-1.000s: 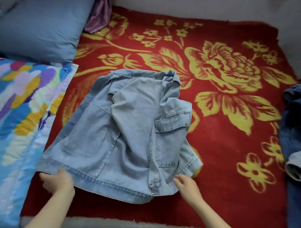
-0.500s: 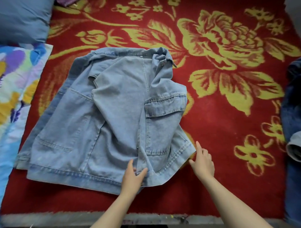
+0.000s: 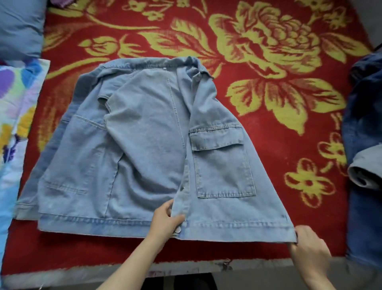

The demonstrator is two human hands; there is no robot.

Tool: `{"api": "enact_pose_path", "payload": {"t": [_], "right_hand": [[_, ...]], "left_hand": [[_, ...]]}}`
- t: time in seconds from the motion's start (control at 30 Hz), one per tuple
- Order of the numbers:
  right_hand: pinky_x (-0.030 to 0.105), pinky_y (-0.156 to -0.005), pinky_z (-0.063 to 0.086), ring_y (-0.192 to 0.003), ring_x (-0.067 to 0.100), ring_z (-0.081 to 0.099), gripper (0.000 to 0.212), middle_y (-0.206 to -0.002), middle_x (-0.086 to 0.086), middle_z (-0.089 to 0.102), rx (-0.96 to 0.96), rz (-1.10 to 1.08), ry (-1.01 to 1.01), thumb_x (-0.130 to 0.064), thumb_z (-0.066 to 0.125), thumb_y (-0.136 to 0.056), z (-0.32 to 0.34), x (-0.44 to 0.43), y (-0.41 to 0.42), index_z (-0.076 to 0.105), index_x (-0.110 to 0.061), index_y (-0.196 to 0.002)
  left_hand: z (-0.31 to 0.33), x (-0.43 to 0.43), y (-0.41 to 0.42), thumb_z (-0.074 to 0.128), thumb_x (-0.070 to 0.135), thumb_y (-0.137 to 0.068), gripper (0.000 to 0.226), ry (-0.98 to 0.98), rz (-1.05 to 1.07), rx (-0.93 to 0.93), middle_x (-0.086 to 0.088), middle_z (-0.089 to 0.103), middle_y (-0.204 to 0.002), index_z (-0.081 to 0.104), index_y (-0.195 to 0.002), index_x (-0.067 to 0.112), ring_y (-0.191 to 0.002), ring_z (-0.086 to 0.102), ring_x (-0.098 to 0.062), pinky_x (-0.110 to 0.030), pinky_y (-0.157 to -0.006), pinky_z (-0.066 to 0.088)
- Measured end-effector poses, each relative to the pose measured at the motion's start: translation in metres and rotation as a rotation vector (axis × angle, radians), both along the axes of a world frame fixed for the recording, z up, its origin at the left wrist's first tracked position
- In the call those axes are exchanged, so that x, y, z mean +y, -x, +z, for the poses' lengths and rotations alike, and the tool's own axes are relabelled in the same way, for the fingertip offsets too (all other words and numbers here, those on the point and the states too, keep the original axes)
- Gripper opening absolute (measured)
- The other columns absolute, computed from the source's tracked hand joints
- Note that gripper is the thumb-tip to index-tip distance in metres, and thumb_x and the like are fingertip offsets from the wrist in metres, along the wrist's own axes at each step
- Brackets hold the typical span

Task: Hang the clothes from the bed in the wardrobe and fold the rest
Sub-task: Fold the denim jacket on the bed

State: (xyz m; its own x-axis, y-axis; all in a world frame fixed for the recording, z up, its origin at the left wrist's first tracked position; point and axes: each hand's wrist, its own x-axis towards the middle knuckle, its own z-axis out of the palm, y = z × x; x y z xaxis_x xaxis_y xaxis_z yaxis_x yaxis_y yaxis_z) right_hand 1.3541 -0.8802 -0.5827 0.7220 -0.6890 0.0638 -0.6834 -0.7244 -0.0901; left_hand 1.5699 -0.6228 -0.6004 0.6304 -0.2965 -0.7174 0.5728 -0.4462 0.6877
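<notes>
Left hand: the left hand [image 3: 165,221] pinches the buttoned front edge of the jacket at its near hem. The thumb lies on top, just beside a round metal button [image 3: 178,230].
Right hand: the right hand [image 3: 308,246] is blurred. Its fingers are curled round the jacket's near right hem corner, and the hem runs straight between the two hands.
Jacket: the light-blue denim jacket [image 3: 144,145] lies flat in the middle of the bed, hem near and collar far. Its right front panel is spread out and shows a flapped patch pocket [image 3: 222,163]. On the left, a sleeve is folded across the body.
Underneath: a red plush blanket with yellow flowers [image 3: 310,217], with its grey fringed edge [image 3: 62,276] nearest.
Right: a dark blue denim garment [image 3: 363,124] is heaped at the right edge, apart from the jacket, with a rolled grey cuff showing.
Left: a quilt printed in blue, purple and yellow patches [image 3: 12,107] lies beside the jacket's near left corner. I cannot tell whether they touch.
Far left: a plain blue pillow [image 3: 18,27], and beyond it a scrap of purple cloth [image 3: 60,1] cut off by the frame.
Writing: a small pale tab [image 3: 164,67] sits inside the collar, too small to read.
</notes>
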Motion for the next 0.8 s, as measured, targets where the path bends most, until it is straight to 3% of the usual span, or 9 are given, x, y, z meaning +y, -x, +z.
{"api": "enact_pose_path", "payload": {"t": [0.1, 0.17, 0.27, 0.37, 0.43, 0.53, 0.6, 0.7, 0.8], "right_hand": [[0.036, -0.042, 0.044, -0.048, 0.030, 0.060, 0.030, -0.060, 0.016, 0.056, 0.253, -0.037, -0.062, -0.022, 0.039, -0.074, -0.006, 0.026, 0.033, 0.060, -0.002, -0.065], [0.034, -0.071, 0.050, -0.092, 0.020, 0.064, 0.025, -0.097, 0.004, 0.062, 0.569, -0.178, -0.161, -0.030, 0.041, -0.084, -0.010, 0.038, 0.038, 0.057, -0.015, -0.096], [0.027, -0.088, 0.042, -0.118, 0.012, 0.046, 0.026, -0.124, -0.006, 0.049, 0.587, -0.294, -0.268, -0.028, 0.043, -0.091, -0.021, 0.047, 0.033, 0.043, -0.025, -0.117], [0.033, -0.100, 0.035, -0.131, 0.022, 0.034, 0.057, -0.147, 0.006, 0.030, 0.592, -0.270, -0.311, -0.018, 0.049, -0.089, -0.025, 0.053, 0.020, 0.027, -0.020, -0.142], [0.036, -0.106, 0.029, -0.141, 0.028, 0.020, 0.075, -0.155, 0.013, 0.013, 0.614, -0.116, -0.325, -0.009, 0.053, -0.085, -0.029, 0.056, 0.013, 0.016, -0.019, -0.149], [0.035, -0.112, 0.018, -0.146, 0.026, 0.001, 0.087, -0.157, 0.013, -0.004, 0.644, 0.146, -0.372, -0.003, 0.054, -0.082, -0.035, 0.057, 0.000, 0.007, -0.029, -0.151], [0.034, -0.114, 0.011, -0.146, 0.024, -0.005, 0.086, -0.157, 0.010, -0.009, 0.641, 0.233, -0.385, -0.001, 0.048, -0.083, -0.038, 0.057, -0.015, 0.004, -0.034, -0.150], [0.042, -0.111, 0.025, -0.143, 0.033, 0.016, 0.079, -0.155, 0.020, 0.012, 0.533, 0.276, -0.318, 0.002, 0.055, -0.078, -0.035, 0.049, -0.048, 0.027, -0.020, -0.148], [0.046, -0.098, 0.042, -0.131, 0.039, 0.040, 0.071, -0.144, 0.026, 0.037, 0.436, 0.284, -0.259, -0.002, 0.071, -0.068, -0.026, 0.023, -0.091, 0.050, -0.011, -0.135]], "left_hand": [[-0.002, -0.007, 0.021, 0.062, -0.005, -0.078, 0.041, -0.089, -0.156, 0.019, 0.000, 0.063, -0.072, 0.049, -0.106, 0.022, -0.056, 0.058, -0.011, -0.017, -0.047, 0.043], [-0.007, -0.005, 0.034, 0.062, -0.004, -0.077, 0.038, -0.165, -0.201, 0.039, -0.004, 0.056, -0.065, 0.044, -0.102, 0.019, -0.041, 0.049, -0.007, -0.016, -0.039, 0.037], [-0.015, 0.004, 0.045, 0.064, -0.006, -0.078, 0.029, -0.204, -0.224, 0.083, -0.004, 0.054, -0.062, 0.045, -0.091, 0.013, -0.035, 0.047, -0.003, -0.017, -0.036, 0.036], [-0.020, 0.006, 0.045, 0.063, -0.008, -0.077, 0.027, -0.221, -0.299, 0.062, -0.003, 0.059, -0.074, 0.057, -0.096, 0.010, -0.056, 0.055, -0.011, -0.022, -0.051, 0.044], [-0.021, 0.006, 0.045, 0.061, -0.002, -0.076, 0.034, -0.226, -0.374, 0.003, 0.000, 0.061, -0.080, 0.054, -0.099, 0.022, -0.060, 0.056, -0.014, -0.027, -0.055, 0.044], [-0.019, 0.004, 0.044, 0.061, 0.011, -0.069, 0.067, -0.144, -0.420, -0.033, 0.022, 0.061, -0.090, 0.035, -0.113, 0.055, -0.076, 0.064, -0.017, -0.030, -0.057, 0.049], [-0.022, 0.001, 0.038, 0.061, 0.012, -0.068, 0.074, -0.061, -0.315, -0.005, 0.018, 0.062, -0.107, 0.032, -0.119, 0.057, -0.088, 0.064, -0.014, -0.035, -0.070, 0.055], [-0.029, -0.016, 0.018, 0.062, 0.003, -0.084, 0.074, -0.040, -0.151, 0.039, -0.001, 0.051, -0.123, 0.025, -0.144, 0.027, -0.102, 0.055, -0.012, -0.026, -0.077, 0.047], [-0.031, -0.040, -0.011, 0.057, 0.003, -0.088, 0.065, -0.131, -0.061, -0.053, -0.009, 0.052, -0.118, 0.028, -0.145, 0.015, -0.097, 0.051, -0.017, -0.025, -0.082, 0.038]]}}
